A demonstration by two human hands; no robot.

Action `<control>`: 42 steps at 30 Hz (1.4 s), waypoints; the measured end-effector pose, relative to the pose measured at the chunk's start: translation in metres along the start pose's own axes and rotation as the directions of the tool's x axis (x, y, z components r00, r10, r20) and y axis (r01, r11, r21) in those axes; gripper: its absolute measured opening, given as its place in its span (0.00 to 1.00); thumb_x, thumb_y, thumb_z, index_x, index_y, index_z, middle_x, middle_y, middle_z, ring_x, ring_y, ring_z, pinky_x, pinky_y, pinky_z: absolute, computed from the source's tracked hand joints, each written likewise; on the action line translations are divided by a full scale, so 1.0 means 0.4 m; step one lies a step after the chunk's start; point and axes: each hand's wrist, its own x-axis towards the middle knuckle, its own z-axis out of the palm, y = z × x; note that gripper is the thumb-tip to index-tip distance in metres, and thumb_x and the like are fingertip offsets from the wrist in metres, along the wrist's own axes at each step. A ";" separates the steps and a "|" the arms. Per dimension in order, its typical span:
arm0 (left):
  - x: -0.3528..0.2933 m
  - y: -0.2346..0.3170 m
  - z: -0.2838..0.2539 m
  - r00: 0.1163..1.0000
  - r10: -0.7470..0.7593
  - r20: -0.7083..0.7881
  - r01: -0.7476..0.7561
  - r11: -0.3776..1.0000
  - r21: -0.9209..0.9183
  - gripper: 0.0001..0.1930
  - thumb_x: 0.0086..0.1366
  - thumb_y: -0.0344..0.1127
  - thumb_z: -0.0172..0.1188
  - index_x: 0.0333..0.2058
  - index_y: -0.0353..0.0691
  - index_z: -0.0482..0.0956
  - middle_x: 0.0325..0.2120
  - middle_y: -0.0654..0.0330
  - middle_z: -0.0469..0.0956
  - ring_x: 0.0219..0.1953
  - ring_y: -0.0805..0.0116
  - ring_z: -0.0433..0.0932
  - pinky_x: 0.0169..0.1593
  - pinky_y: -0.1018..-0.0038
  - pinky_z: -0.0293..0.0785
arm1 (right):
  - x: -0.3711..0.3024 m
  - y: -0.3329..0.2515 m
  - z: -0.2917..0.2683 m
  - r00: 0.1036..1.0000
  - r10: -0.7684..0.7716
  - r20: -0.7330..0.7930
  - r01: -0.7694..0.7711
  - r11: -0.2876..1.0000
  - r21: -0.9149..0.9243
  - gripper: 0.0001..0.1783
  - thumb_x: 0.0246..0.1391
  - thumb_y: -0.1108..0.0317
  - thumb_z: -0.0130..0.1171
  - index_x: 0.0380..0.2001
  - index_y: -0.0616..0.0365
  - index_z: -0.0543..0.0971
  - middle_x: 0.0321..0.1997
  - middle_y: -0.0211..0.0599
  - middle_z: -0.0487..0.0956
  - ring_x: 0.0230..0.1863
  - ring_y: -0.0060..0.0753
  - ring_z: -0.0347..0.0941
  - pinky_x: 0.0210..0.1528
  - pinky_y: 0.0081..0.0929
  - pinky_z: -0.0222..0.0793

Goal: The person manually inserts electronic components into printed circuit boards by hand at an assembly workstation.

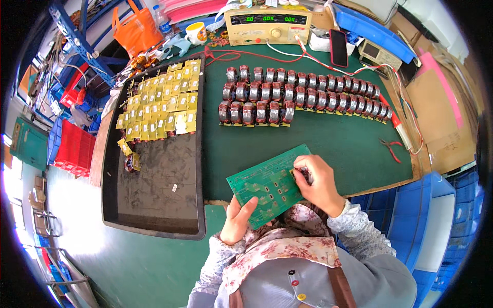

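A green circuit board (246, 177) is held tilted over the near edge of the workbench. My left hand (237, 220) grips its lower left edge, thumb on top. At the board's right side my right hand (321, 185) is closed round a small wound coil (307, 176), partly hidden by the fingers, with a bit of yellow plate showing next to the board. Whether the coil touches the board I cannot tell. Beyond the board, rows of toroidal coils (261, 112) stand upright on yellow bases on the green mat (339, 146).
To the left, a black tray (204, 205) holds many yellow-plated coils (162, 102) and a loose white label (174, 188). A power supply (268, 26) with red and white leads stands at the back. Red-handled pliers (392, 149) and a soldering iron (400, 131) lie on the right.
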 end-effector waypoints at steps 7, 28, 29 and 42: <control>-0.003 0.004 -0.009 1.000 -0.008 -0.026 0.007 1.000 -0.029 0.18 0.71 0.32 0.46 0.57 0.34 0.60 0.44 0.53 0.74 0.36 0.64 0.79 0.32 0.70 0.80 | 0.001 0.065 -0.080 0.817 0.165 0.552 -0.528 0.600 0.602 0.28 0.45 0.65 0.70 0.50 0.56 0.72 0.51 0.36 0.74 0.46 0.31 0.73 0.44 0.24 0.67; 0.062 -0.023 -0.071 0.998 0.055 -0.034 -0.053 0.996 0.070 0.17 0.69 0.34 0.45 0.53 0.32 0.64 0.42 0.50 0.76 0.34 0.59 0.79 0.30 0.68 0.80 | 0.100 0.074 0.004 0.920 0.389 0.048 -0.327 0.696 0.639 0.35 0.39 0.75 0.72 0.53 0.55 0.70 0.46 0.31 0.77 0.47 0.23 0.73 0.48 0.24 0.70; 0.063 -0.024 -0.079 0.998 0.045 -0.033 -0.043 0.998 0.044 0.16 0.68 0.33 0.46 0.52 0.32 0.65 0.41 0.50 0.76 0.31 0.59 0.80 0.29 0.68 0.80 | 0.129 0.116 0.018 0.919 0.394 0.005 -0.351 0.811 0.468 0.35 0.39 0.76 0.71 0.53 0.56 0.69 0.45 0.32 0.77 0.45 0.24 0.73 0.46 0.24 0.70; 0.064 -0.035 -0.114 1.000 0.003 -0.003 -0.003 1.000 -0.024 0.17 0.67 0.31 0.49 0.52 0.34 0.67 0.41 0.53 0.76 0.32 0.65 0.80 0.27 0.70 0.80 | 0.196 0.224 0.042 0.950 0.311 0.028 -0.302 0.939 -0.163 0.41 0.34 0.77 0.73 0.53 0.60 0.64 0.49 0.51 0.75 0.50 0.50 0.73 0.51 0.39 0.68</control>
